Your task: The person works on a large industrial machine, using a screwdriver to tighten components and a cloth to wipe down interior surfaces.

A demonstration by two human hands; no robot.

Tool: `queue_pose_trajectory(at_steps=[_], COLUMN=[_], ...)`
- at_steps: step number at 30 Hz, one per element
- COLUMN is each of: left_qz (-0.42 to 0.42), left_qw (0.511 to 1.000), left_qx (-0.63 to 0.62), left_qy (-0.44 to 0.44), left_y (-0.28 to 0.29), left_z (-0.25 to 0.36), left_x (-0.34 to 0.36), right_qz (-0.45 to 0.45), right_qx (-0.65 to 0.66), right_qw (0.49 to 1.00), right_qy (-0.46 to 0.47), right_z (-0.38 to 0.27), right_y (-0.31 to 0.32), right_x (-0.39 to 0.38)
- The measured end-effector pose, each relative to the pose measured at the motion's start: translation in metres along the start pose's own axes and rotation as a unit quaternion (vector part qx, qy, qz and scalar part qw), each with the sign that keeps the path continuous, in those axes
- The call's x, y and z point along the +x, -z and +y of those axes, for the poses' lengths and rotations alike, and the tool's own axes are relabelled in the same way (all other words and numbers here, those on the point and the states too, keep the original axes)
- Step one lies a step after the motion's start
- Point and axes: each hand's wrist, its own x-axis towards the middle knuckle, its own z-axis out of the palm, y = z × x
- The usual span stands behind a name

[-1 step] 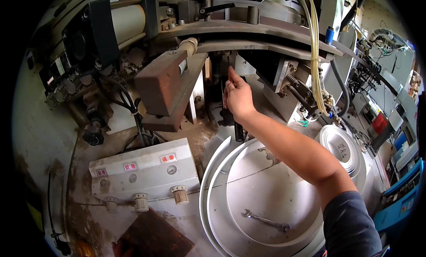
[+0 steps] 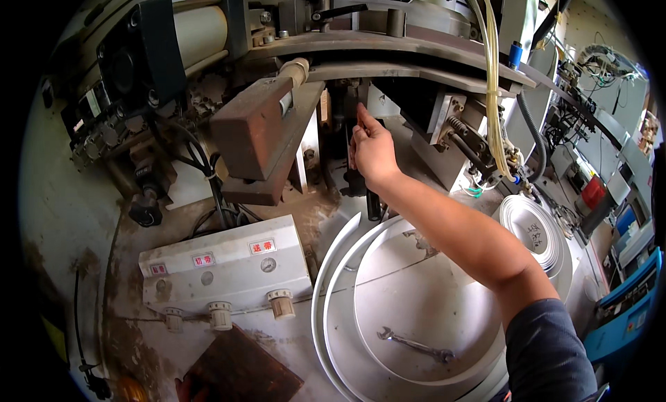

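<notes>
My right hand (image 2: 374, 151) reaches from the lower right into the machine's dark gap. Its fingers lie together, pointing up against a dark upright rod (image 2: 350, 135) under the curved steel plate (image 2: 416, 52). The thumb is hidden, so a grip on the rod does not show. A rusty brown block (image 2: 253, 135) sits just left of the hand. My forearm crosses above a large round metal disc (image 2: 423, 291), on which a small wrench (image 2: 415, 344) lies. My left hand is out of view.
A white control box (image 2: 225, 260) with three knobs sits at lower left. A pale cylinder (image 2: 201, 31) is at upper left, yellowish hoses (image 2: 492, 90) hang at right, and a coil of white strip (image 2: 535, 228) lies right of my arm. Cables run along the dirty bench.
</notes>
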Motion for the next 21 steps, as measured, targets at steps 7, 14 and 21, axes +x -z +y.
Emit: queue_pose_trajectory(at_steps=[7, 14, 21], left_qz=[-0.002, -0.002, -0.006], left_qw=[1.0, 1.0, 1.0], left_qx=[-0.009, -0.004, -0.005], left_qy=[-0.001, 0.006, 0.001], left_y=[0.0, 0.001, 0.001], left_z=[0.003, 0.003, 0.004], left_x=[0.0, -0.001, 0.001], right_qz=[0.089, 0.06, 0.073], right_qx=[-0.186, -0.042, 0.045], right_qw=[0.966, 0.996, 0.994], right_qy=[0.157, 0.045, -0.068], right_z=[0.025, -0.028, -0.02], right_y=[0.012, -0.034, -0.02], right_x=[0.047, 0.02, -0.003])
